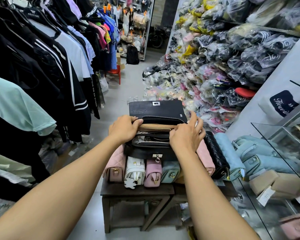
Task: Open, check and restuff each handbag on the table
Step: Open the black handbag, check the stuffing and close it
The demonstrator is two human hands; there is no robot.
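A black handbag (154, 148) lies on top of a row of bags on a small dark wooden table (137, 189). Its flap (156, 107), with a silver clasp plate, is folded back and away from me. The tan lining and a zipped inner pocket show in the open mouth. My left hand (124, 129) grips the bag's left edge, thumb inside the opening. My right hand (186, 134) pinches the tan lining at the right side. Under it stand a pink quilted bag (115, 165), a white bag (135, 170), another pink bag (153, 172) and a mint bag (171, 171).
A black quilted bag (216, 155) and light blue bags (230, 153) lie to the right. A glass counter (280, 144) stands at the right. Hanging clothes (42, 66) fill the left side. Bagged goods (223, 58) pile up far right. Grey floor aisle runs ahead.
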